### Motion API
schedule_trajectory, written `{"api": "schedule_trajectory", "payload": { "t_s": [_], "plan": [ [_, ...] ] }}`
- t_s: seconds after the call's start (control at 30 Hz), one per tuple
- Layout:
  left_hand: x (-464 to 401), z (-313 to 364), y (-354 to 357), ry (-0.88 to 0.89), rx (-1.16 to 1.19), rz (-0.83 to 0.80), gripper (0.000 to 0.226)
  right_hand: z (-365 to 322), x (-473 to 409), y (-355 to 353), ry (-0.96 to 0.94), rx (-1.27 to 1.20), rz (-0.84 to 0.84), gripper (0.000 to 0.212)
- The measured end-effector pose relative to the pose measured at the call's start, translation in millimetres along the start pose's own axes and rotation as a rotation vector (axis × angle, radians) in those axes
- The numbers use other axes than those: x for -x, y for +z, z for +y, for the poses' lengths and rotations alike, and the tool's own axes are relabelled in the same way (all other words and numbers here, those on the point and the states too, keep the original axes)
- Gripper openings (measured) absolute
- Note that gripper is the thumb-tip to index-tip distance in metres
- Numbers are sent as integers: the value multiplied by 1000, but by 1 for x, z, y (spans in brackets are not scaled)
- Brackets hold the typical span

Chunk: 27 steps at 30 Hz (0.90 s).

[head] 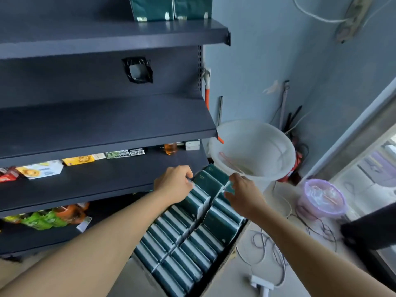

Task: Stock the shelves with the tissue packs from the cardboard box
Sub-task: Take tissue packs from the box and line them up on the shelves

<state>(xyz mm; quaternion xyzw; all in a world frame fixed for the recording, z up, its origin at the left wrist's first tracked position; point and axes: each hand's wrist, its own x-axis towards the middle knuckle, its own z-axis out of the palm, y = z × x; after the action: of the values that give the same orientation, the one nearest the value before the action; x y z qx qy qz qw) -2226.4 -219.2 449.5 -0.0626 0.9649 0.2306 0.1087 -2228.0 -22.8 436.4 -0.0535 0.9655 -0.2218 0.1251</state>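
From the head camera, a cardboard box sits on the floor in front of the dark shelves, packed with two rows of dark green tissue packs standing on edge. Both hands reach into the far end of the box. The left hand has its fingers curled over the top of a pack in the left row, gripping it. The right hand pinches the corner of a pack in the right row between thumb and fingers. Beyond the box stands a white bucket, and to the right of the box a small purple tub rests on the floor among loose cables. Two more green packs stand on the top shelf, above the box.
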Motion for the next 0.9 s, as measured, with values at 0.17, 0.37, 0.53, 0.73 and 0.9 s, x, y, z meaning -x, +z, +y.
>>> {"api": "schedule_trajectory", "payload": {
  "t_s": [0.17,0.37,0.53,0.73,0.9],
  "plan": [
    [-26,-34,41,73,-60,-167,30,12,5,55,168,-10,-68,41],
    [-57,-74,84,243,-205,-262,49,25,6,111,317,30,-28,48],
    [-82,-96,116,423,-300,-238,58,36,0,143,383,60,51,52],
    [-104,-105,139,518,-315,-140,48,51,-5,175,454,149,119,52],
    [-112,-110,147,512,-256,-150,33,56,-9,192,443,223,227,40]
  ]
}}
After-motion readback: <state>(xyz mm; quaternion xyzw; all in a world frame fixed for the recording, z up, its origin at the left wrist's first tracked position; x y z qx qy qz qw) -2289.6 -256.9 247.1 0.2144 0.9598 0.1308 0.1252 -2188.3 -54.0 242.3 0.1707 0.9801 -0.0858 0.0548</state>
